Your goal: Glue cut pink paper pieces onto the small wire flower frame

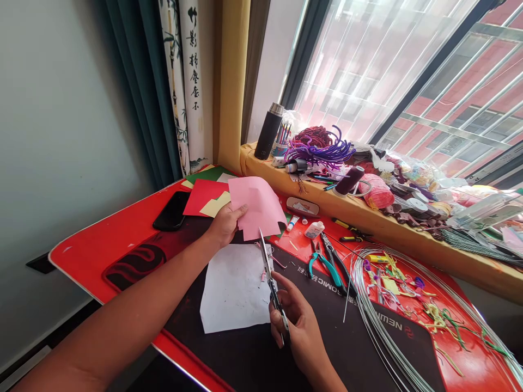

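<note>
left hand pinching pink paper sheet between thumb and fingers at its lower left edge, sheet at 2 o'clock from hand, held up off the mat. right hand curled round scissors, blade tips at 11 o'clock from it, right at sheet's lower edge. white paper sheet flat on black desk mat, 10 o'clock from right hand. red paper 11 o'clock from left hand. teal-handled pliers 1 o'clock from right hand.
</note>
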The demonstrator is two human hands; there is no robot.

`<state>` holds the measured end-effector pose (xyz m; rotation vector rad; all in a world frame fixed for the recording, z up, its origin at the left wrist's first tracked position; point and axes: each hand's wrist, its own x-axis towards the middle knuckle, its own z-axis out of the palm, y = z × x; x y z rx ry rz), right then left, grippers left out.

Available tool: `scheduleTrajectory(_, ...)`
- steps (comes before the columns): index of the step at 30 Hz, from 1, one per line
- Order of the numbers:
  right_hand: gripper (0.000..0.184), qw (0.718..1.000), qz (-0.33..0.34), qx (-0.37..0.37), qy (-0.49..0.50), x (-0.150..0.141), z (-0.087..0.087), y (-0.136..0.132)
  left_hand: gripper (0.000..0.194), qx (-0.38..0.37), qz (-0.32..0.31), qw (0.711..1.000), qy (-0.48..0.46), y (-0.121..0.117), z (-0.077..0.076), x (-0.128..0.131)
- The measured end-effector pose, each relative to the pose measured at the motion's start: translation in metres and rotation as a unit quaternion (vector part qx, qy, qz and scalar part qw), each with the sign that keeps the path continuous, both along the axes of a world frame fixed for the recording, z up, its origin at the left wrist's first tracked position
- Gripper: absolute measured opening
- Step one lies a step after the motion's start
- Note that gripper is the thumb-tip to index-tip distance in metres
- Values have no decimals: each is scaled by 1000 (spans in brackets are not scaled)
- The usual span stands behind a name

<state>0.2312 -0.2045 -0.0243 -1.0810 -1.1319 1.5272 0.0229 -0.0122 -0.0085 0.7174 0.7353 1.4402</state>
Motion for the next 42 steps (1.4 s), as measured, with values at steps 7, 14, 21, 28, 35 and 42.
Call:
scheduleTrajectory(7, 80, 1000, -3, 3, 4, -1, -2, 0, 54, 7, -2, 1000, 2, 0, -1, 0)
scheduleTrajectory(14, 77, 1000, 3, 2, 15, 1, -4, 0, 57, 1, 0, 1000, 6, -1, 1, 1)
scheduleTrajectory(21, 78, 1000, 2, 5, 10, 0, -5, 0, 53, -1, -4, 1000, 10, -2, 2, 1)
scheduleTrajectory(28, 77, 1000, 1, 4, 14, 0, -7, 0, 56, 1, -6, 1000, 13, -2, 1, 1)
scheduleTrajectory(35, 78, 1000, 3, 2, 7, 1, -5, 0, 60, -3, -5, 1000, 17, -2, 0, 2)
scheduleTrajectory(42, 79, 1000, -1, -1, 6, 1, -4, 0, 61, 1, -1, 1000, 21, -2, 0, 3)
